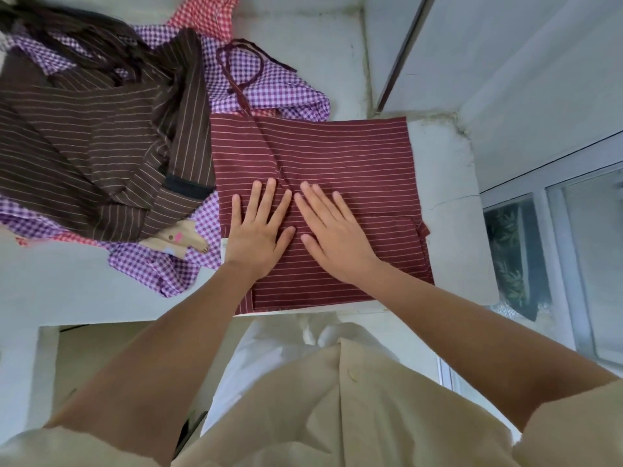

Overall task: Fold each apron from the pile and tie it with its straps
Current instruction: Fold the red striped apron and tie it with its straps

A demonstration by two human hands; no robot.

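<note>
A maroon cotton apron with thin pale stripes (pixel 337 156) is laid folded into a flat rectangle on the white tabletop (pixel 448 197), at its near edge. The left hand (pixel 258 230) and right hand (pixel 332 234) are pressed palm-down on the apron's near half, side by side, fingers straight and spread, nothing gripped. A dark maroon strap (pixel 266 143) is seen running across the fold and up onto a purple gingham cloth (pixel 290 92). To the left, a crumpled brown pinstriped apron (pixel 94 136) is heaped over more gingham. A red checked cloth (pixel 205 15) is seen at the far edge.
</note>
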